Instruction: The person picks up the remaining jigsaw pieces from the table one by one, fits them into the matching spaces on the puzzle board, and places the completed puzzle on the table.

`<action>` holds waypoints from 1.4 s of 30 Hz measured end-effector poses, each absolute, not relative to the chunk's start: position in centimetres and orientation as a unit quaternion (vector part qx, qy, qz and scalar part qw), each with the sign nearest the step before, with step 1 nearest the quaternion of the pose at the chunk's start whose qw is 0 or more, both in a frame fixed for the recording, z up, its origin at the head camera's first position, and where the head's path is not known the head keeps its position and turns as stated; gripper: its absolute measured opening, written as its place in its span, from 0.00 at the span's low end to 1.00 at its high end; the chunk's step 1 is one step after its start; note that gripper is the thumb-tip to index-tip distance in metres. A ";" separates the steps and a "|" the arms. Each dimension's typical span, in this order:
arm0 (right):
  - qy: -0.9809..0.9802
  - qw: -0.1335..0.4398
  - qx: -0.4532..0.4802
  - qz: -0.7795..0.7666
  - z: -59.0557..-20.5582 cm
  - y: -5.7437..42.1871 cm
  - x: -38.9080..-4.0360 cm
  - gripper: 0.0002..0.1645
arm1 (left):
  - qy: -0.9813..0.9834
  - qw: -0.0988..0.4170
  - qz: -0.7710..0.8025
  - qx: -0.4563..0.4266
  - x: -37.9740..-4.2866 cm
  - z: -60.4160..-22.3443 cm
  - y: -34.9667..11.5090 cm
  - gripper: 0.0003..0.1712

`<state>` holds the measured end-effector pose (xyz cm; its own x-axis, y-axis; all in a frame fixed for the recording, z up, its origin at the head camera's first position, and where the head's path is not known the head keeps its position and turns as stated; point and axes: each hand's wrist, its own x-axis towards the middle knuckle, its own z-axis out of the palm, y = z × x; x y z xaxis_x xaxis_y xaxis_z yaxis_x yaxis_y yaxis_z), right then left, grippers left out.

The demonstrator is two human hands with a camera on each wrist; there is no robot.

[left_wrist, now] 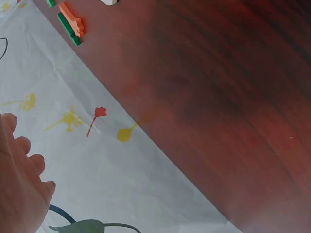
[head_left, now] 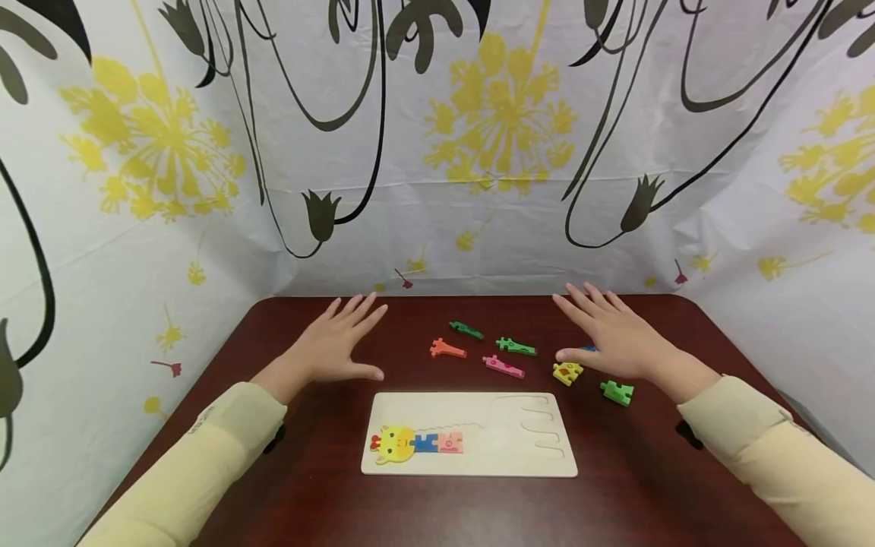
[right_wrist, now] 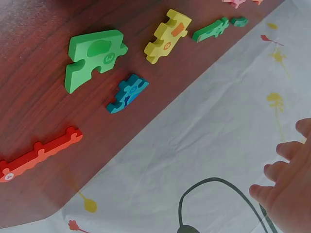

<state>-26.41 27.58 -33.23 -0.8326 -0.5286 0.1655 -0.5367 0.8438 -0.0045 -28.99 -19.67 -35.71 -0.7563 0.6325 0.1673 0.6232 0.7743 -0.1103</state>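
A pale wooden puzzle board [head_left: 506, 460] lies at the table's front, with a yellow giraffe head [head_left: 396, 445], a blue piece [head_left: 425, 443] and a pink piece [head_left: 450, 443] set in its left part. My left hand [head_left: 336, 346] is spread, holding nothing, beyond the board's left end. My right hand [head_left: 618, 338] spreads its fingers over the loose pieces at the right, also holding nothing. Nearest to it are a yellow piece [head_left: 567, 372], a light green piece [head_left: 617, 392] and a partly covered blue piece [right_wrist: 128, 93]. A long red piece [right_wrist: 41, 154] shows only in the right wrist view.
Between the hands lie an orange piece [head_left: 447, 348], a dark green piece [head_left: 466, 330], a green piece [head_left: 516, 346] and a bright pink piece [head_left: 503, 367]. A white patterned sheet [head_left: 437, 228] hangs behind and beside the dark red table [head_left: 328, 486].
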 end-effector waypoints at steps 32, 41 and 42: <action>-0.937 0.198 0.279 0.070 -35.9 30.4 -24.0 0.52 | -0.918 -0.003 -0.040 -0.395 -24.8 -41.0 -21.1 0.71; -0.934 0.207 0.278 0.084 -36.6 31.0 -23.6 0.49 | -0.913 -0.052 -0.054 -0.402 -24.1 -42.1 -21.3 0.73; -0.935 0.206 0.277 0.086 -36.7 31.1 -23.5 0.49 | -0.912 -0.056 -0.049 -0.403 -24.1 -42.3 -21.4 0.73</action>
